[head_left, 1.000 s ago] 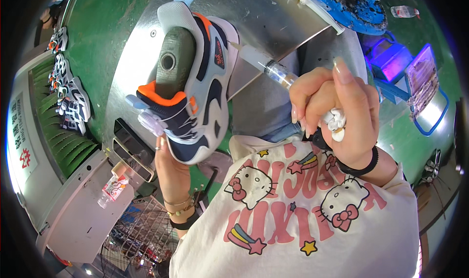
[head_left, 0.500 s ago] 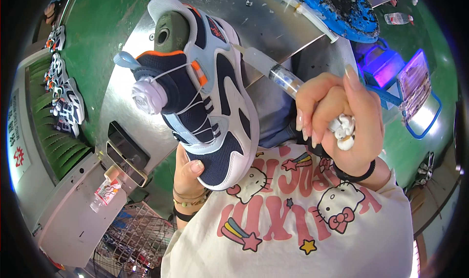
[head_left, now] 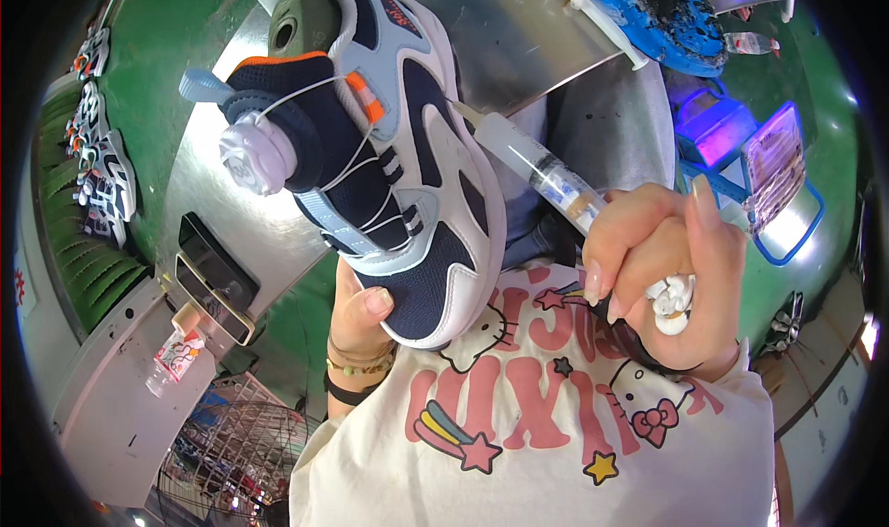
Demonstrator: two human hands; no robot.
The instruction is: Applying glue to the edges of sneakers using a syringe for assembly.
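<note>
My left hand (head_left: 359, 328) grips a sneaker (head_left: 421, 170) by its toe, thumb on the side and the other fingers hidden beneath. The sneaker is navy, white and light blue with orange trim, a white dial (head_left: 259, 156) with thin laces, and an olive-green last (head_left: 304, 25) inside. My right hand (head_left: 662, 272) is closed around a clear syringe (head_left: 532, 161) with whitish contents. Its narrow tip meets the side of the sneaker, near the seam between upper and sole. A white lumpy piece (head_left: 670, 303) shows in the right palm; I cannot make out what it is.
Another syringe (head_left: 607, 25) lies on the metal table (head_left: 505, 41) beside a blue basin (head_left: 662, 18) crusted black. Two phones (head_left: 216, 272) and a small bottle (head_left: 176, 360) are at the left, with a wire-cage fan (head_left: 231, 444) below. Several sneakers (head_left: 106, 166) stand along a green rack.
The sneaker has shifted a little up and left and comes closer in view. The syringe tip has moved along the sneaker's side toward the toe. My right hand has moved slightly down and right.
</note>
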